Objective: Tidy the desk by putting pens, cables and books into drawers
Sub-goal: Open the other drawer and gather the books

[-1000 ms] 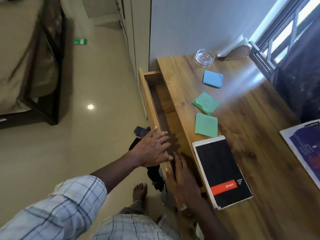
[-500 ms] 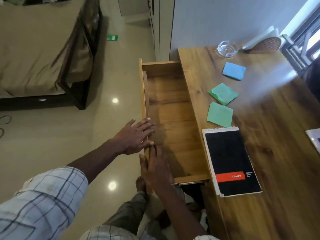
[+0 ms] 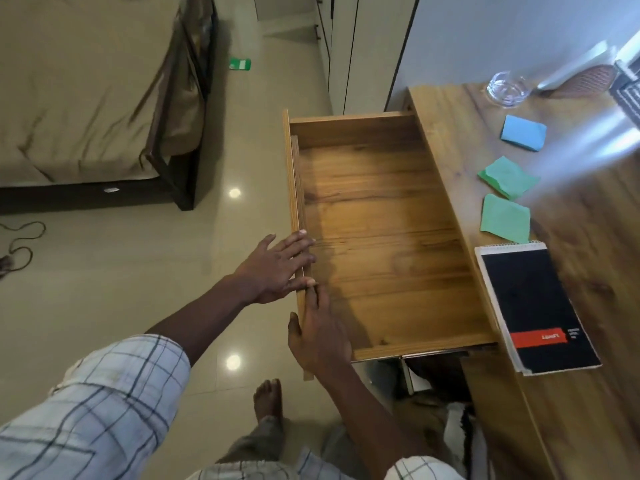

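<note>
Head view is showing a bed (image 3: 79,98) at far left and a wooden tabletop (image 3: 588,271) at right. Between them the drawer (image 3: 381,237) is standing pulled well out over the floor. Compared with a second ago, when only a narrow strip of its inside was showing, the drawer is now exposing its whole bare bottom. In this inspector's judgement the opening step is all but done and the loading can begin.

A black spiral notebook (image 3: 533,306) is lying on the tabletop edge, just beside the drawer and not yet in it. Further back, two green paper squares (image 3: 505,218) and a blue one (image 3: 523,132) are lying apart from each other. A glass dish (image 3: 507,89) is sitting near the wall. No pens are showing on the tabletop, and a dark cable (image 3: 20,244) is trailing on the floor at far left.

The left hand (image 3: 277,268) is resting flat, fingers straight, across the drawer's front edge. The right hand (image 3: 318,334) is clasping that same front edge, thumb outside and fingers inside, touching the left.
</note>
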